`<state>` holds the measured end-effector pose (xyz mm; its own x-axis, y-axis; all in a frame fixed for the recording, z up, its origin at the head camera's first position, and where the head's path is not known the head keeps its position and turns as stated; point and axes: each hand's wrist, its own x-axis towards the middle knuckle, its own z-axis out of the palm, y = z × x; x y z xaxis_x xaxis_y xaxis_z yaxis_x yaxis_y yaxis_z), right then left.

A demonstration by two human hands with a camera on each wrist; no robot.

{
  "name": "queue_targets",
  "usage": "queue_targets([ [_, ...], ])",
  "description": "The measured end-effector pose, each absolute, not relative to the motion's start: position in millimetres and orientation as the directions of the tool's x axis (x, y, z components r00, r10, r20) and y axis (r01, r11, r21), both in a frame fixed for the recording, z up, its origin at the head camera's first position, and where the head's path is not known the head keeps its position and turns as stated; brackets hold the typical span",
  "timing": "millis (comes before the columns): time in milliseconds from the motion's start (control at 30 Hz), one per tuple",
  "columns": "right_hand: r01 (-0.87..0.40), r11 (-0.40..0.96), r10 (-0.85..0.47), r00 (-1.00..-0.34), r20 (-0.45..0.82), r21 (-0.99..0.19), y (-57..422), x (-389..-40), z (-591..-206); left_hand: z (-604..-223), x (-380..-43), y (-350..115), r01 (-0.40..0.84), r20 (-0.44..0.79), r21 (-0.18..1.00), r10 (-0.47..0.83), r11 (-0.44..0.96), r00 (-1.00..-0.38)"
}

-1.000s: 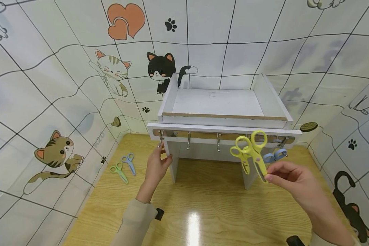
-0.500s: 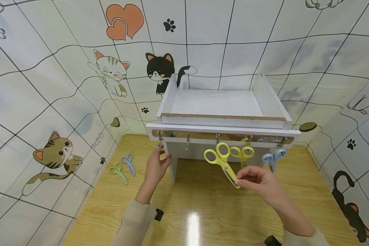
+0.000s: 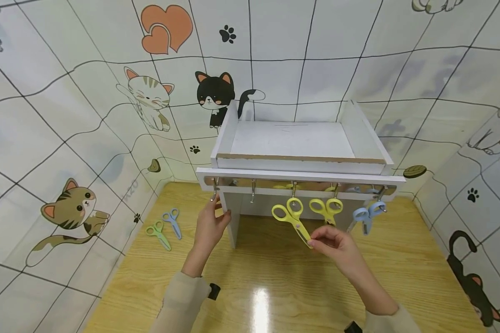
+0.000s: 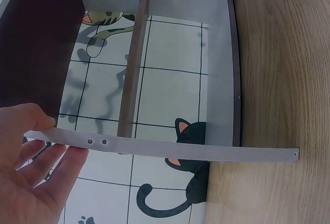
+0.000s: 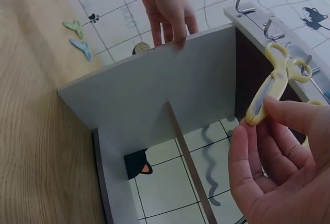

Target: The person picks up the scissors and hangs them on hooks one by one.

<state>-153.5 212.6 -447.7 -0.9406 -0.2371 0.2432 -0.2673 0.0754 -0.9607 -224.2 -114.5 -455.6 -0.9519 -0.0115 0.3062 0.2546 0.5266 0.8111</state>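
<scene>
In the head view my right hand (image 3: 337, 249) pinches yellow scissors (image 3: 297, 224) by the blade end, finger loops upward. One loop overlaps the middle hook (image 3: 294, 187); in the right wrist view a loop of the scissors (image 5: 279, 77) sits at a hook, but whether it hangs there I cannot tell. My left hand (image 3: 208, 226) holds the left side panel of the white shelf (image 3: 300, 163); the left wrist view shows thumb and fingers on either side of the panel edge (image 4: 165, 147). Right of the held pair, other yellow scissors (image 3: 327, 210) and blue scissors (image 3: 367, 216) hang from hooks.
Green scissors (image 3: 159, 235) and blue scissors (image 3: 172, 223) lie on the wooden table (image 3: 275, 286) left of the shelf. Two hooks at the rail's left, including the second hook (image 3: 253, 190), carry nothing. Cat-patterned fabric (image 3: 275, 41) surrounds the table on the visible sides.
My right hand has carried the yellow scissors leftward, from in front of the hanging yellow pair to the middle hook. The left hand stays on the side panel.
</scene>
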Motion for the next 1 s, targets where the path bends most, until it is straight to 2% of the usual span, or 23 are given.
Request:
queue_targets([
  [233, -0.247, 0.073, -0.227, -0.947, 0.225, -0.966, 214.2, -153.4, -452.3, -457.1, -225.0, -115.1, 0.276, 0.327, 0.808, -0.006, 0.521, -0.945],
  [567, -0.103, 0.147, -0.235, -0.970, 0.067, -0.984, 244.9, -149.8, -470.3, -456.0, -225.4, -114.7, 0.260, 0.312, 0.812, -0.013, 0.522, -0.950],
  [800, -0.014, 0.367, -0.104, -0.994, -0.026, -0.930, 274.8, -153.5, -479.4, -455.9, -226.7, -114.1, 0.251, 0.305, 0.811, -0.016, 0.528, -0.952],
  [1000, 0.041, 0.516, 0.016, -0.999, -0.038, -0.856, 291.1, -159.1, -484.6, -455.4, -226.2, -113.7, 0.256, 0.311, 0.807, -0.015, 0.532, -0.950],
])
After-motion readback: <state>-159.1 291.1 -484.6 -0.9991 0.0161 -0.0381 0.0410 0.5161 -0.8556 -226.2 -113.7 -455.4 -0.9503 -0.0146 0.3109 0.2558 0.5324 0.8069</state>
